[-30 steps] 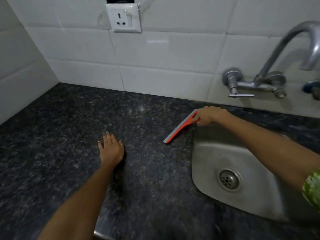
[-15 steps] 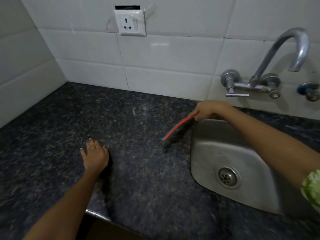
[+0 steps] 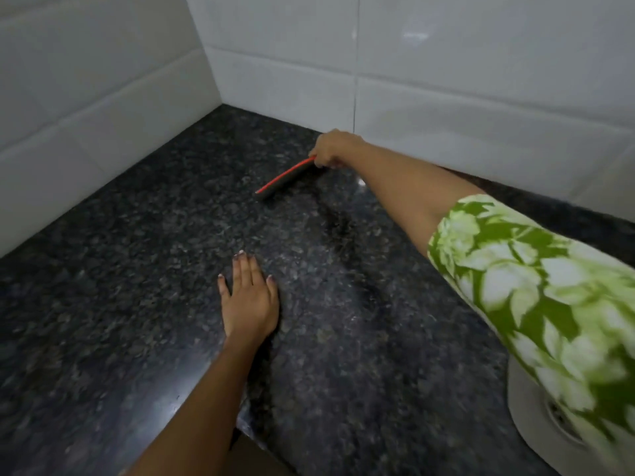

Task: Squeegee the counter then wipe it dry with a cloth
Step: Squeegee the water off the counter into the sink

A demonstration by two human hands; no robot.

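The right hand (image 3: 331, 149) grips the squeegee (image 3: 285, 179) by the back wall; its blade points toward the flat, empty left hand (image 3: 249, 298) on the surface (image 3: 137, 269).

A squeegee (image 3: 286, 178) lies with its blade on the counter (image 3: 120, 304) toward the back edge, near the tiled wall (image 3: 446, 80), its right end in the right hand (image 3: 331, 149). The left hand (image 3: 249, 300) rests flat on the counter nearer the front edge, well apart. A sink (image 3: 536, 420) sits at the counter's right end, partly behind a sleeve (image 3: 549, 297).
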